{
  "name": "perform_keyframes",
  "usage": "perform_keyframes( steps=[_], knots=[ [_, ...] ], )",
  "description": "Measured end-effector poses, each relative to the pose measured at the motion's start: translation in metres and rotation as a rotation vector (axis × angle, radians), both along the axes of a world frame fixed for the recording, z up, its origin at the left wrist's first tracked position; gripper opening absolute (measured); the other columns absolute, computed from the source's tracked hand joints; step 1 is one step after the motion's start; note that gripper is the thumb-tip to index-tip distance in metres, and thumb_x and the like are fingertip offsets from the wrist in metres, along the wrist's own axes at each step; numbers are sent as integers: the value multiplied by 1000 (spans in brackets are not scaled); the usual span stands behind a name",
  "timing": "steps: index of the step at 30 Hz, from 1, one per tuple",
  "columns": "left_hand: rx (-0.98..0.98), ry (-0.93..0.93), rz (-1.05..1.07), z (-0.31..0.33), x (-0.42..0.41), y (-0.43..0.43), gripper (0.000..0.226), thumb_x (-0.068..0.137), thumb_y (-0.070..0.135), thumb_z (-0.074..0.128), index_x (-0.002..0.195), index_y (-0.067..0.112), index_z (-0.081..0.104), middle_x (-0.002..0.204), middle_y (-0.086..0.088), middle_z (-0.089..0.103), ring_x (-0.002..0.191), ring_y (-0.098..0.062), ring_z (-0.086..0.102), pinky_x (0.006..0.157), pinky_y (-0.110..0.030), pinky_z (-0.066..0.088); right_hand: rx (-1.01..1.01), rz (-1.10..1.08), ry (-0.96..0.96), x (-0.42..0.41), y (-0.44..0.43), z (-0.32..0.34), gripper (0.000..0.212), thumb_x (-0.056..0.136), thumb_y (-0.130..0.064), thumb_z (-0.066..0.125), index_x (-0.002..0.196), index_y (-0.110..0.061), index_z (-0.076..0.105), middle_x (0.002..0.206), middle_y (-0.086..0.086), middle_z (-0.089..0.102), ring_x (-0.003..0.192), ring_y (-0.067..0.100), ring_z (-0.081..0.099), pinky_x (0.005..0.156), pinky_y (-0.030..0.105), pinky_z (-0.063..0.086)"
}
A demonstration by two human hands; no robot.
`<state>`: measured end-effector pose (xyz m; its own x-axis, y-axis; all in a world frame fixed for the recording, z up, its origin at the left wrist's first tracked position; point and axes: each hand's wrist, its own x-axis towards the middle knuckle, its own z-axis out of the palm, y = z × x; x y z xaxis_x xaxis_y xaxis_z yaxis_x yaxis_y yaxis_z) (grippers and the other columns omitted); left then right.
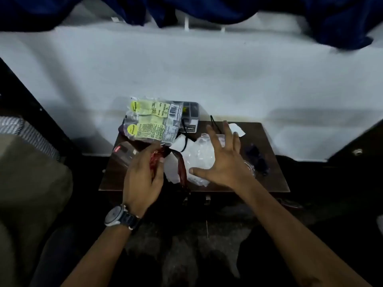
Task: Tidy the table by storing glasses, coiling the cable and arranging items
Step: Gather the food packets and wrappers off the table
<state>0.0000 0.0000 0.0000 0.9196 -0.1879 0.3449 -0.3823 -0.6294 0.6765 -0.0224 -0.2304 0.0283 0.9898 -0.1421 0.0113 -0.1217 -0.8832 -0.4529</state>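
I'm looking down on a small dark wooden table [267, 141] set against a pale wall, and I'll place everything against that table. My left hand [143, 179] sits over its near-left part, fingers curled and pressed around a red, crinkly item [154, 160]; it's too blurred for me to say what it is. A dark red strip [182, 172] hangs just beside that hand and runs toward the table's near edge. There's a wristwatch [118, 217] on the left wrist, off the table's front.

My right hand [223, 162] hovers over the middle of the table, fingers spread wide, thumb out to the left, gripping nothing. Right under it lies a crumpled clear plastic bag [199, 158]; whether the palm touches it, I cannot tell.

At the table's far-left corner a clear packet with yellow-green labels [153, 121] lies partly over a dark compartmented box [189, 117] at the far edge. A black cable [184, 139] runs loose from beside that box toward the table's middle, uncoiled, crossing white paper [178, 141]. Another white scrap [236, 128] sits toward the far right. On the right side, a dark item [257, 160] lies blurred; possibly the glasses, I can't confirm. A clear container with a red label [122, 154] rests at the left edge.
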Motion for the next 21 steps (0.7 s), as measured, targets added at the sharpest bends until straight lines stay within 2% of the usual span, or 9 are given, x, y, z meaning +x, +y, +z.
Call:
perform_keyframes(
  steps=[3,6,9,11,12,14,16,19,21],
  knots=[
    [-41,-48,2,1,1,-4,42,104,30,50,143,14,55,143,-7,62,132,-24,56,105,-48,51,-48,59,76,6,-1,-5,127,59,-72,82,154,-57,-1,165,-15,-30,153,38,-28,105,79,36],
    [-88,-79,-2,-8,21,-13,39,103,27,53,140,15,59,142,-2,62,133,-17,54,109,-41,47,-47,50,95,25,-5,-30,126,59,-67,85,156,-56,6,165,-15,-25,154,42,-21,108,72,36],
    [-128,-72,-10,-20,40,-25,38,102,22,55,138,12,60,141,-2,64,132,-16,55,112,-34,43,-33,48,92,38,-10,-54,117,61,-60,82,154,-56,12,164,-15,-11,154,42,5,112,59,38],
    [-147,-44,-8,-26,46,-35,37,104,22,54,139,12,59,143,-1,62,135,-15,54,114,-31,41,20,49,12,41,-12,-67,101,65,-48,80,151,-50,28,163,-8,7,146,35,30,108,46,44],
    [-164,-21,-1,-29,48,-40,36,105,22,54,140,13,59,145,0,61,136,-14,52,114,-31,41,44,44,-25,43,-13,-73,93,67,-41,79,149,-45,35,162,-6,15,142,30,36,102,37,46],
    [-201,32,25,-32,50,-47,35,105,22,55,139,16,58,146,0,60,137,-13,52,115,-33,42,80,11,-47,46,-15,-78,83,70,-31,79,145,-37,45,157,-6,28,134,21,45,90,26,44],
    [-235,60,24,-31,50,-51,35,105,24,55,139,18,58,146,1,60,137,-12,53,114,-35,44,102,-19,-72,47,-17,-75,74,72,-24,81,140,-28,53,148,-4,42,124,20,55,86,23,42],
    [-284,40,6,-26,50,-53,38,104,30,54,139,17,58,145,2,60,138,-11,53,113,-33,45,103,-52,-194,45,-21,-59,61,74,-16,83,131,-18,62,134,3,55,110,21,62,83,22,42],
    [-330,25,-5,-22,48,-51,43,103,35,55,142,17,56,147,3,59,139,-8,51,114,-30,43,123,-79,-342,42,-26,-42,56,74,-8,81,127,-13,64,128,8,60,105,13,59,87,12,41]
  ],
)
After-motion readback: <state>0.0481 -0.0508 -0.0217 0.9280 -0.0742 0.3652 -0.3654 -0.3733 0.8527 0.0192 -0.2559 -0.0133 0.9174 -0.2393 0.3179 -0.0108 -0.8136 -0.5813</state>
